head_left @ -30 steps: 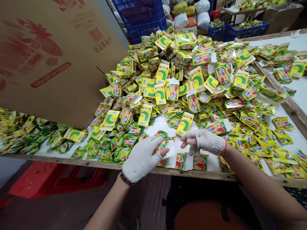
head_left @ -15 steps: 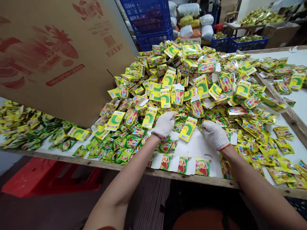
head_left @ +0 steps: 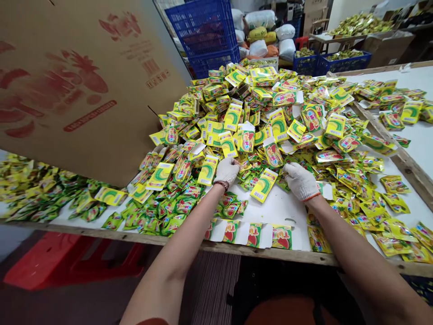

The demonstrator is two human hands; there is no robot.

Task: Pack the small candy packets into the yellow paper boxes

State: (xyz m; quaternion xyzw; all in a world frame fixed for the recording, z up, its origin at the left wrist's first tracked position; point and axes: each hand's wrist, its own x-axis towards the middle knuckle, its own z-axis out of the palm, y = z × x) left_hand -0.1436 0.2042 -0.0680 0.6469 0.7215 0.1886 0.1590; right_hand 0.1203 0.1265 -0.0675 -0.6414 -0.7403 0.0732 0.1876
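Observation:
A big heap of small yellow-and-green packets and folded boxes (head_left: 257,104) covers the white table (head_left: 280,208). My left hand (head_left: 226,170), in a white knit glove, is curled with its fingertips dug into the near edge of the heap. My right hand (head_left: 299,180), also gloved, is curled over packets a little to the right. Between the two hands lies a yellow box with a barcode (head_left: 264,185). Near the table's front edge, a row of flat printed box blanks (head_left: 252,234) lies side by side.
A large brown cardboard sheet (head_left: 77,85) leans over the table's left side. Green sachets (head_left: 40,189) lie beneath it. Blue crates (head_left: 206,36) and stuffed bags (head_left: 260,34) stand behind. A wooden rail (head_left: 395,153) divides off another table at right. Red stool (head_left: 67,259) below.
Both hands left the flat blanks at the table's front edge and reached forward into the heap. Between the last two frames they drew slightly closer over the packets.

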